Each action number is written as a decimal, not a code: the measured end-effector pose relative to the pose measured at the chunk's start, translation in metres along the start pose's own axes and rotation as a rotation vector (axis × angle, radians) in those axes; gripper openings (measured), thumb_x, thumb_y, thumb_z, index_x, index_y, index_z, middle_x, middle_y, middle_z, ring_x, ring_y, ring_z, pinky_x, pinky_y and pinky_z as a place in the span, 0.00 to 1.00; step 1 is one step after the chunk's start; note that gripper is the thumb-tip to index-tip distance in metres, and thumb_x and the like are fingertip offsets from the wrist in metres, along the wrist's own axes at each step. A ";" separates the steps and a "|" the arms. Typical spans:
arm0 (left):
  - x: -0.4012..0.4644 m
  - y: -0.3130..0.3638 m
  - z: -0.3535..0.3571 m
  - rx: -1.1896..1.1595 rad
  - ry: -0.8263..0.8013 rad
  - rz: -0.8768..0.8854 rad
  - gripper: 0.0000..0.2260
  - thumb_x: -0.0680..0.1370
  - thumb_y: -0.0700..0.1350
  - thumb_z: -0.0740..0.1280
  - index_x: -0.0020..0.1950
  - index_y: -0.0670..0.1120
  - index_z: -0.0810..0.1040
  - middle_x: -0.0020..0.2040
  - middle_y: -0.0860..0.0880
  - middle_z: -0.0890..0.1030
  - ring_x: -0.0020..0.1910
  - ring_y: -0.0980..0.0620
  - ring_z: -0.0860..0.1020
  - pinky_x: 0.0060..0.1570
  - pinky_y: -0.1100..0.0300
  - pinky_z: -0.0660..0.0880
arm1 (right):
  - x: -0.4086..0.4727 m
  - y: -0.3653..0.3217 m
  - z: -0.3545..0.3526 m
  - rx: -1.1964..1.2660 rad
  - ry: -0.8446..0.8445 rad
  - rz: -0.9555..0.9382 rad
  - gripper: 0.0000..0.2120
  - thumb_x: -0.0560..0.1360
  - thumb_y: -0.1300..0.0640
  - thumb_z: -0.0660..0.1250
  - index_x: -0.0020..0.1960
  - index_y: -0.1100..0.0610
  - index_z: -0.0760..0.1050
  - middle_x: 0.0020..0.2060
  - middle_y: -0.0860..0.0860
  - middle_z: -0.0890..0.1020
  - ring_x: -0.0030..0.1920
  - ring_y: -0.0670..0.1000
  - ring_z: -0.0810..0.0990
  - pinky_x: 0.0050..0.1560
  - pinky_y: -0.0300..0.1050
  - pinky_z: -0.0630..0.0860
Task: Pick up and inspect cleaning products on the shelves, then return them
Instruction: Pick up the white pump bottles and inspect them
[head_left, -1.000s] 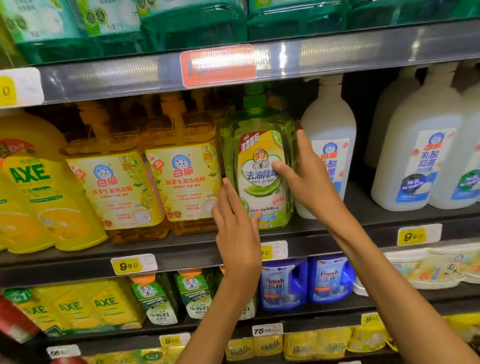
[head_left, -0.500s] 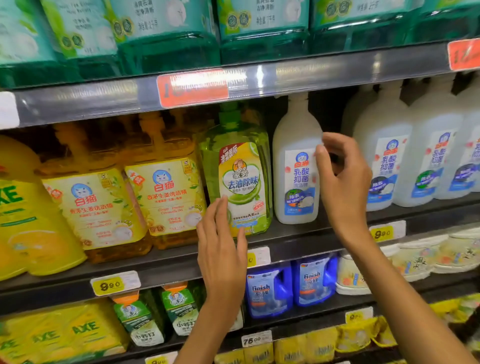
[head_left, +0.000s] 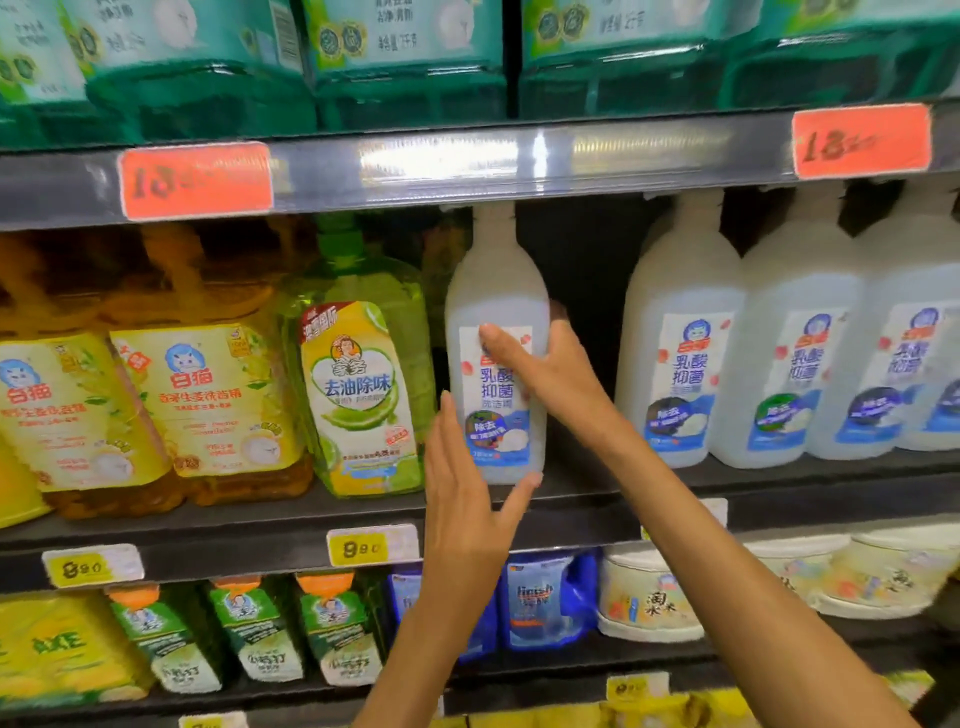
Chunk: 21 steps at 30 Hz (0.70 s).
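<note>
A white pump bottle (head_left: 496, 291) with a blue and white label stands on the middle shelf (head_left: 260, 525), just right of a green dish-soap bottle (head_left: 363, 395). My right hand (head_left: 550, 374) grips the white bottle at mid height, thumb across the label and fingers round its right side. My left hand (head_left: 467, 504) is flat with straight fingers against the bottle's lower left, and its thumb reaches out under the base. The bottle's pump head is hidden behind the shelf rail above.
More white bottles (head_left: 675, 364) stand to the right and amber bottles (head_left: 218, 395) to the left. Teal packs (head_left: 405, 78) fill the top shelf. Below are blue pouches (head_left: 545, 603), white tubs (head_left: 649, 597) and green-labelled pouches (head_left: 260, 639).
My right hand left the green bottle, moved right and closed on the white bottle. My left hand slid right from the green bottle's front to the white bottle's base.
</note>
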<state>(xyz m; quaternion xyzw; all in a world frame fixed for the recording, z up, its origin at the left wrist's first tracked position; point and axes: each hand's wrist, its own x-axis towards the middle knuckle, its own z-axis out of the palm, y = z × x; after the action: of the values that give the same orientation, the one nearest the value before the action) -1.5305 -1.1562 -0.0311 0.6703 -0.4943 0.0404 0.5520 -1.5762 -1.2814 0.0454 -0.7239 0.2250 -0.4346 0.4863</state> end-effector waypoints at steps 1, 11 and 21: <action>-0.003 0.002 0.006 -0.030 0.018 0.000 0.41 0.71 0.52 0.70 0.73 0.54 0.45 0.73 0.46 0.57 0.73 0.52 0.58 0.68 0.68 0.60 | -0.002 0.000 -0.004 0.018 -0.017 -0.008 0.19 0.68 0.42 0.74 0.50 0.53 0.74 0.45 0.50 0.85 0.46 0.47 0.85 0.50 0.50 0.81; -0.008 -0.004 0.013 -0.311 -0.141 -0.243 0.34 0.69 0.59 0.69 0.72 0.52 0.62 0.63 0.54 0.76 0.57 0.62 0.77 0.51 0.68 0.76 | -0.047 -0.008 -0.041 0.113 -0.137 -0.169 0.29 0.65 0.34 0.69 0.60 0.44 0.63 0.49 0.42 0.80 0.47 0.42 0.84 0.42 0.38 0.81; -0.050 0.027 0.002 -0.572 -0.078 -0.241 0.34 0.64 0.64 0.73 0.65 0.55 0.65 0.55 0.61 0.80 0.53 0.57 0.81 0.42 0.66 0.79 | -0.096 -0.026 -0.041 0.333 -0.095 -0.113 0.22 0.65 0.41 0.70 0.55 0.43 0.67 0.42 0.40 0.84 0.43 0.45 0.85 0.35 0.36 0.79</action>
<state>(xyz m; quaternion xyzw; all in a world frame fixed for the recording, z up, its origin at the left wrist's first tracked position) -1.5758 -1.1242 -0.0424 0.5427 -0.4235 -0.1917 0.6996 -1.6639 -1.2194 0.0351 -0.6646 0.0854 -0.4577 0.5843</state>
